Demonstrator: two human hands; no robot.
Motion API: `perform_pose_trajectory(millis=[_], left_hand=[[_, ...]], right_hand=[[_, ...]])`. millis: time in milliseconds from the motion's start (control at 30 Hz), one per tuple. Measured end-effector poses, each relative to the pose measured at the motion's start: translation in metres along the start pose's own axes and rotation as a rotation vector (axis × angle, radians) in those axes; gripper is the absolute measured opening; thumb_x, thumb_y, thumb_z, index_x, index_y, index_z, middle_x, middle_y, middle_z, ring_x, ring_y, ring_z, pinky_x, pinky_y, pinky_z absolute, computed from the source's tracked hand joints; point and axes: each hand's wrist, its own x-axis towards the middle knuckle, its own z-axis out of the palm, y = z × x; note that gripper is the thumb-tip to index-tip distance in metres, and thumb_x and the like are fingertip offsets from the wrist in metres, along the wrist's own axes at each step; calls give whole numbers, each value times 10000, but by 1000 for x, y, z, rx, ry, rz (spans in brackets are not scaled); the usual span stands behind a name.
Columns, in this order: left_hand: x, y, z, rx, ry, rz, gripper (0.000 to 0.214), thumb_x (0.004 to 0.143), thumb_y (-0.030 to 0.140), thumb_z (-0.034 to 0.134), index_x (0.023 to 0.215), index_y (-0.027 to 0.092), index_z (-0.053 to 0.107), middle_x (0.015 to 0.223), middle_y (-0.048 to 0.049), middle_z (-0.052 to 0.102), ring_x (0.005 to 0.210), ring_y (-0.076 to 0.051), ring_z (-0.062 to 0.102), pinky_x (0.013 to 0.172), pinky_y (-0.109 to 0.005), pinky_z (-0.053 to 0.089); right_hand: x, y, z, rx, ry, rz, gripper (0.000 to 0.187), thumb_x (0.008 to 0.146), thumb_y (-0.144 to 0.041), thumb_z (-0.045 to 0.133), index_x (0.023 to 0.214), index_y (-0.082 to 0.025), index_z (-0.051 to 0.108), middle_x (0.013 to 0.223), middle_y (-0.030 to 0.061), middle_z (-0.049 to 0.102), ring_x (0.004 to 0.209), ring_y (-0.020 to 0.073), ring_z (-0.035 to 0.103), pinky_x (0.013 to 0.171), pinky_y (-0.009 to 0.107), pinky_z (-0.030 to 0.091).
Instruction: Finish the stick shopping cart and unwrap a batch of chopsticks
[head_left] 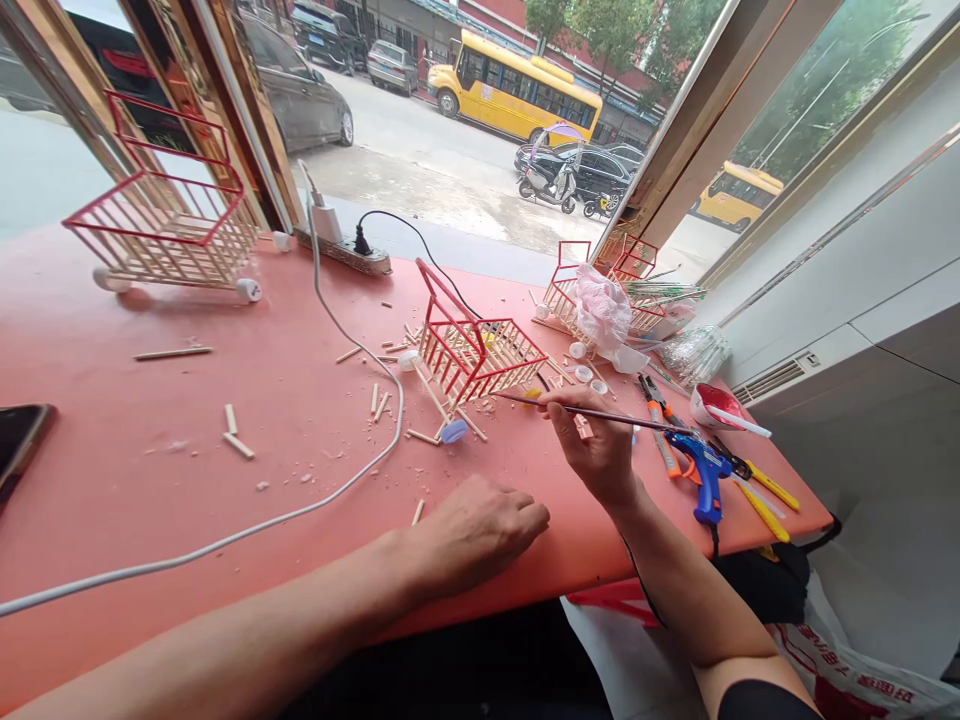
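A small model shopping cart [459, 362] made of thin wooden sticks stands mid-table, its rim and handle red, with bottle-cap wheels. My right hand [592, 440] pinches a thin dark-handled paintbrush [619, 412]. The brush tip points left, at the cart's lower right side; whether it touches is unclear. My left hand [484, 525] rests on the table in front of the cart with its fingers curled in, and nothing shows in it. A bowl of red paint [716, 405] at the right has a white stick lying across it.
Another red-rimmed cart [169, 215] stands far left; more stand behind a crumpled pink plastic bag [602, 305]. A blue glue gun [705, 470], orange-handled pliers [660, 430] and yellow-handled tools lie right. A white cable [322, 500] crosses the table. Stick pieces [238, 445] and a phone [22, 445] lie left.
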Motion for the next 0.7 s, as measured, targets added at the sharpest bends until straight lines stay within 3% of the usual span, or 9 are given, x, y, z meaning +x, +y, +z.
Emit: perform_pose_trajectory(millis=[400,567,700], left_hand=[[2,-1,-1,-11,-45,-19,256,1009,23,524,823,189,583,706,3,618,565,-151,463,528,-345,193],[0,-1,1,-13,-21,-7,260,1007,19,521,819,191,571,699,5,610,565,-150,469,530,-347,201],[0,-1,0,-18,-8,2,256,1014,30,519,824,195,564,704,6,611,569,-151,484,530,-352,220]], right_hand=[[-7,8,-5,37,105,49,136,1064,-216,655,1096,-259,780,965,34,835,883,209,807,849,370,643],[-3,6,-5,-59,64,71,169,1079,-250,607,1000,-231,755,883,47,814,796,200,781,758,350,627],[-2,6,-1,-65,14,50,152,1073,-213,612,1011,-221,751,896,54,819,808,198,784,773,348,627]])
